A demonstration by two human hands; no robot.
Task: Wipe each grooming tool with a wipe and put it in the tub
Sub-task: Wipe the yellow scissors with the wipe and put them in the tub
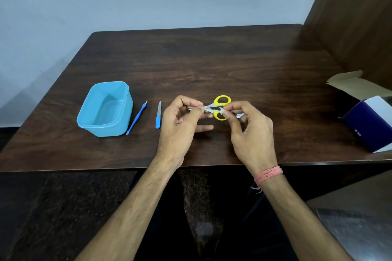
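Small scissors held between both hands above the table, tub off to the left.

The left hand [180,121] pinches the blade end of the yellow-handled scissors [218,107]; the right hand [248,127] pinches near the handle loops, with a small white scrap, probably the wipe, at its fingertips, though it is too small to be sure. The scissors' long axis runs left to right, blades pointing toward the blue tub [105,110]. The tub sits open, well to the left, so the left hand is nearer it. A blue cuticle tool [136,118] and nail file [158,115] lie between.
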